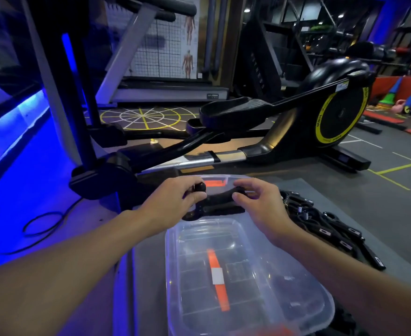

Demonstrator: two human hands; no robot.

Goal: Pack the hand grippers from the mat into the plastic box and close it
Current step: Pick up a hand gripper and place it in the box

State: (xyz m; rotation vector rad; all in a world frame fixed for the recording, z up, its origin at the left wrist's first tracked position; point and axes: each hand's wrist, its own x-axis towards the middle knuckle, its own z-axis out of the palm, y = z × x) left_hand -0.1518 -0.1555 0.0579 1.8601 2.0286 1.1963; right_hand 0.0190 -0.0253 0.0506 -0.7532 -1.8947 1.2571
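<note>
Blue-lit gym floor fills the frame, with an elliptical trainer [333, 110] across the upper right and a treadmill [163, 93] behind it at upper centre. Low in the frame a grey mat [320, 187] carries 2 clear plastic pieces: the near one [248, 275], ribbed and crossed by an orange strip, reads as the lid, and the far one [226, 177], only its rim and an orange tab showing past your fingers, looks like the plastic box itself, though I can't be sure which is which. Your left hand [175, 202] grips 1 end of a black hand gripper [214, 204] with fingers curled round it, and your right hand [260, 204] pinches the other end between thumb and fingertips. You hold it at centre frame, over the near edge of the far piece, not yet set down. Whether anything already lies inside is hidden by your hands. A heap of black grippers [333, 229] lies on the mat at right centre, just beside your right wrist. By my judgement you're early: most of the packing remains, and closing comes after that.
</note>
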